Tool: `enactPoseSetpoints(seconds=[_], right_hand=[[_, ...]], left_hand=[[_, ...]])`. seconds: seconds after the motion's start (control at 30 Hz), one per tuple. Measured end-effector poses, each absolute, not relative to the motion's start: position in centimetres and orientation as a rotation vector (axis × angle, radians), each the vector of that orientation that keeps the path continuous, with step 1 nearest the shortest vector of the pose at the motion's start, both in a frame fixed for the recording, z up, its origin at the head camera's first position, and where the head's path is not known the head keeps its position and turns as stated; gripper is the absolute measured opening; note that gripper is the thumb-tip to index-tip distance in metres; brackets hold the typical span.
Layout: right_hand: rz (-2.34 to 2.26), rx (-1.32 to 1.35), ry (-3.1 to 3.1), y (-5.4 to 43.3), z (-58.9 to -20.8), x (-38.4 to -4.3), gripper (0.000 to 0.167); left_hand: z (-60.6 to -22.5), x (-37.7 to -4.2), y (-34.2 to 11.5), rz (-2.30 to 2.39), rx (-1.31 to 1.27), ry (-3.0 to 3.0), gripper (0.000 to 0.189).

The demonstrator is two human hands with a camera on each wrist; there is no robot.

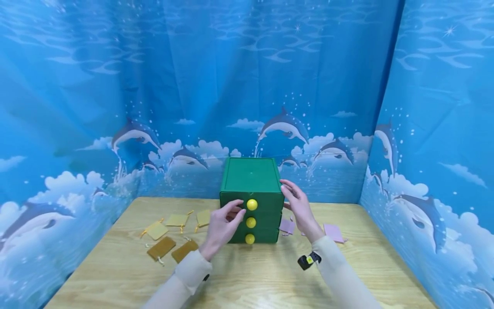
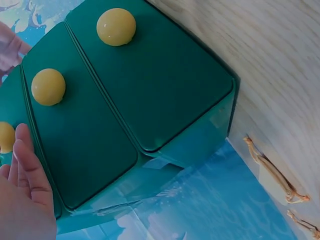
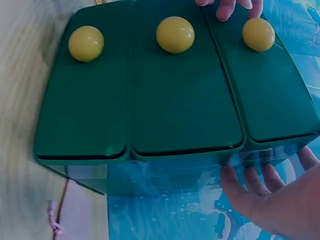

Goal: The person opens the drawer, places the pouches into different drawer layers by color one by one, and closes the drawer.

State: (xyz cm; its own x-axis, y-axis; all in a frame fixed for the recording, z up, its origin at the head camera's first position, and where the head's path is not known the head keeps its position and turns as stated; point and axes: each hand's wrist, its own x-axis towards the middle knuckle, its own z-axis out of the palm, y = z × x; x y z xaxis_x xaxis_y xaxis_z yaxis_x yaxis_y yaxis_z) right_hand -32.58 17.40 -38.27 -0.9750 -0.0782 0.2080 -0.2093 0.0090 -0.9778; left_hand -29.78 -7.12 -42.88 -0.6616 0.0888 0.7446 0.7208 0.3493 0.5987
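A green three-drawer box [image 1: 251, 176] stands on the table, with a round yellow knob on each drawer front. Beside the top knob [image 1: 252, 204] is my left hand [image 1: 223, 225], its fingers loosely bent and nothing held. In the left wrist view, those fingers [image 2: 31, 167] lie close to that knob [image 2: 6, 137]; whether they touch the box is unclear. My right hand [image 1: 301, 208] rests its fingertips against the box's right side near the top. The right wrist view shows its fingers [image 3: 255, 182] spread along the clear side wall [image 3: 150, 175]. All drawers look closed.
Yellow drawstring pouches [image 1: 157, 231] and two brown pouches [image 1: 162, 248] lie left of the box. Purple pouches [image 1: 333, 233] lie to the right, partly behind my right hand. Blue dolphin-print curtains [image 1: 185, 86] surround the wooden table [image 1: 266, 279].
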Motion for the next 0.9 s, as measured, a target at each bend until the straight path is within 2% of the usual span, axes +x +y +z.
enactPoseSetpoints(seconds=[0.5, 0.9], right_hand=[[2.214, 0.305, -2.288, 18.5, -36.3, -33.8, 0.048], [2.248, 0.309, -2.291, 18.6, -36.3, -33.9, 0.054]], left_hand=[[-42.2, -29.9, -6.1, -1.323, -0.724, -2.084, 0.031], [-41.5, -29.7, -5.6, -1.429, -0.728, -2.165, 0.034]])
